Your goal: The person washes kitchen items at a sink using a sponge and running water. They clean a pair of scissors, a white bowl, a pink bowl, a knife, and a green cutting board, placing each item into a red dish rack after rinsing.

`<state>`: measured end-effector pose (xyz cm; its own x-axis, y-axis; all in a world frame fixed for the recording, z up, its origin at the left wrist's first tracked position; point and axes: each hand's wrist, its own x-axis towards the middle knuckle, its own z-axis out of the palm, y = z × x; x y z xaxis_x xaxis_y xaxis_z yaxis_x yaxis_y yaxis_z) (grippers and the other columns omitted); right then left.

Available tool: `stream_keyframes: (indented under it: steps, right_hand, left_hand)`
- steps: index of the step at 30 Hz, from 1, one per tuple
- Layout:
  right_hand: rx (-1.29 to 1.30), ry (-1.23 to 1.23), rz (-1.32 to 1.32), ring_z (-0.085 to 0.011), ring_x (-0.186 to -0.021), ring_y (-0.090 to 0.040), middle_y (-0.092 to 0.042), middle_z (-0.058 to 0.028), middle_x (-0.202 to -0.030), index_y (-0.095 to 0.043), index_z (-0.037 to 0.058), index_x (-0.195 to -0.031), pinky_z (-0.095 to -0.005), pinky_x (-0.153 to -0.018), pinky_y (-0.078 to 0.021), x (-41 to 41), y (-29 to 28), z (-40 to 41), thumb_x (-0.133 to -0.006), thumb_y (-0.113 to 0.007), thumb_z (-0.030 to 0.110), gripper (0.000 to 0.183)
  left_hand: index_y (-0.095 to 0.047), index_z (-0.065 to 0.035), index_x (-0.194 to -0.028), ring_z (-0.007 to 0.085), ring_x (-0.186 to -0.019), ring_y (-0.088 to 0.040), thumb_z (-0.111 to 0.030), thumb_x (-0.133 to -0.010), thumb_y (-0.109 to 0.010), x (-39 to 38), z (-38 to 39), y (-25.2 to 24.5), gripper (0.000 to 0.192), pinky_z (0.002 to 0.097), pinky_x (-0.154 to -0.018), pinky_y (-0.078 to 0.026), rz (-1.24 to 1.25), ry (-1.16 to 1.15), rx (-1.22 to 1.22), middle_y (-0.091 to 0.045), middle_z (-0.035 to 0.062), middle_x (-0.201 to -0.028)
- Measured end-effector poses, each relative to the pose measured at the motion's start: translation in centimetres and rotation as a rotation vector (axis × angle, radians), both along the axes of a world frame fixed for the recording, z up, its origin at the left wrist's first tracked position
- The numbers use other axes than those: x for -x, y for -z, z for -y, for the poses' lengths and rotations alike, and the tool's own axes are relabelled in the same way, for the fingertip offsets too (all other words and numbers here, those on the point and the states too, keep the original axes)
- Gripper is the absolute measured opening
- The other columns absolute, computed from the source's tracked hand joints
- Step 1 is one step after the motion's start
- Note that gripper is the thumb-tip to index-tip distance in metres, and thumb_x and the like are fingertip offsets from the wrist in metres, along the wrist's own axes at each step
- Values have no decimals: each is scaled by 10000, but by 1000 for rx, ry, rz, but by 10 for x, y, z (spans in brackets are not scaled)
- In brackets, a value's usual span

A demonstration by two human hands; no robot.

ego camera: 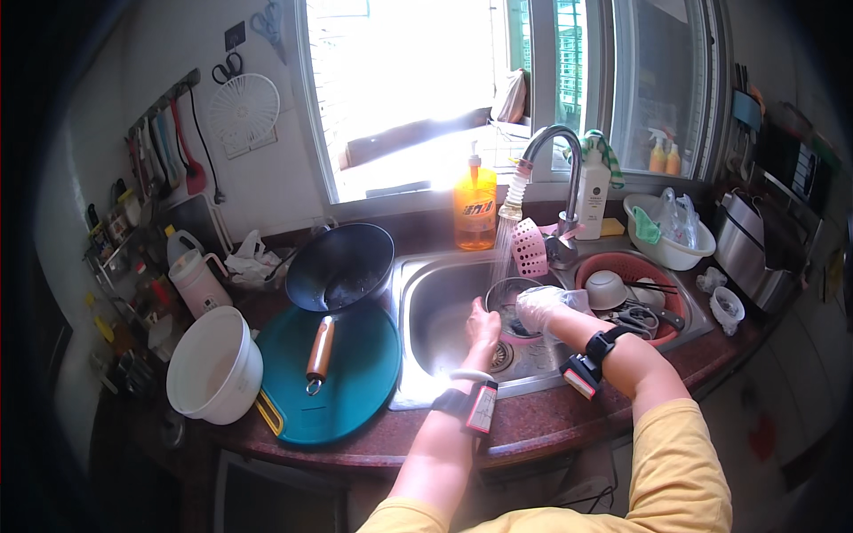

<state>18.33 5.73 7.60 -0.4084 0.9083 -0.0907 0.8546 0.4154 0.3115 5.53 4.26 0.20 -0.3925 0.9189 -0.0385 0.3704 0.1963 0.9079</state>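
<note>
Over the stainless steel sink (426,320), my bare left hand (484,326) grips the left edge of a round lid or bowl (512,324) with a thin dark rim. Which of the two it is, I cannot tell. My right hand (541,308), in a clear plastic glove, is at the right side of this round thing, partly covering it. The glove hides whether those fingers grip it or only touch it. Water sprays down from the flexible nozzle of the faucet (512,208) onto or just behind it. The drain (501,356) shows below.
At left, a dark wok (346,266) rests on a green cutting board (360,373), beside a white bucket (212,360). A red basket (593,263) of bowls and scissors stands right of the sink. Behind are an orange soap bottle (475,206) and a pink perforated holder (530,248).
</note>
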Motion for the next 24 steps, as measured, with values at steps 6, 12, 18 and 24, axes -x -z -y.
stream_keyframes:
  steps: [6,12,18,24]
  right_hand:
    - [-4,40,-519,-331,-832,-687,-697,-175,-894,-721,61,-951,-403,-729,-540,-7,6,-20,-797,-615,211,240]
    - [426,-314,-578,-267,-679,-650,-686,-140,-795,-689,34,-956,-367,-662,-509,8,8,-29,-754,-644,200,266]
    - [-14,-190,-119,-302,-771,-686,-685,-166,-773,-715,20,-864,-395,-681,-538,-10,-5,-2,-772,-601,153,198]
    - [-356,-229,-360,-323,-730,-668,-667,-179,-773,-692,12,-780,-424,-693,-534,-35,-26,12,-738,-569,92,153]
  left_hand:
    - [-619,-240,-1216,353,-1070,-618,-229,-778,-494,-2,7,-11,455,434,-922,-473,-23,132,7,-669,155,-1105]
    - [-604,-149,-1240,340,-1089,-611,-198,-757,-521,1,10,-18,492,411,-931,-456,11,-9,10,-657,173,-1138]
    - [-582,-101,-1213,358,-1053,-624,-213,-778,-550,2,4,-11,451,435,-919,-469,14,-91,-51,-663,199,-1094]
    - [-558,-59,-1189,375,-1039,-626,-149,-763,-583,4,-4,-4,436,437,-928,-474,94,-190,-52,-657,235,-1064]
